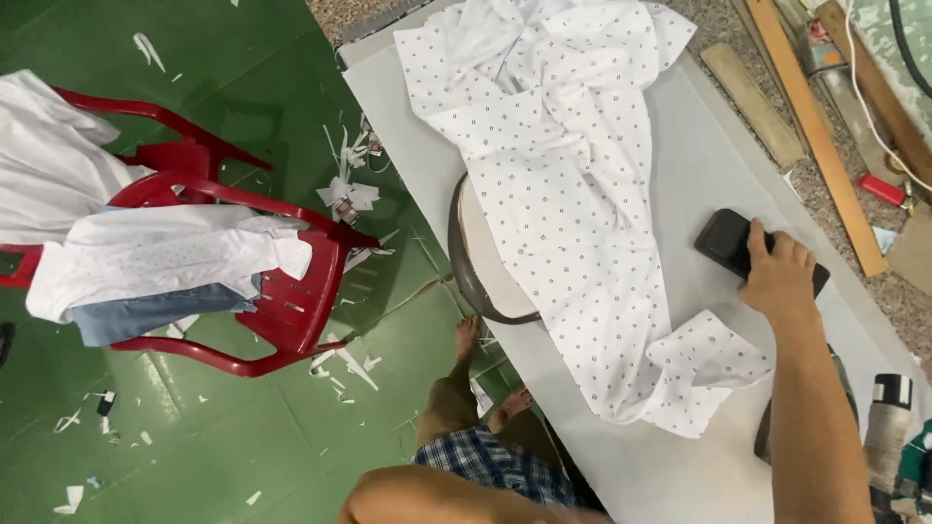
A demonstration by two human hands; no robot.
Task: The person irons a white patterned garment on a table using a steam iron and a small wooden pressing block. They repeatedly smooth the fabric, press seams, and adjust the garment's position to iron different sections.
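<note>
Gripping a dark iron (730,243) at three o'clock on the counter (699,165), right hand (777,272) fingers curl over it; white dotted shirt (573,194) lies rumpled alongside, red chair (291,301) holds folded clothes (146,257)

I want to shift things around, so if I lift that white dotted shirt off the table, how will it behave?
The white dotted shirt lies in soft folds and creases, so it will likely go limp and drape. It looks thin, probably light. One end hangs past the table edge, so a push may slide it off.
</note>
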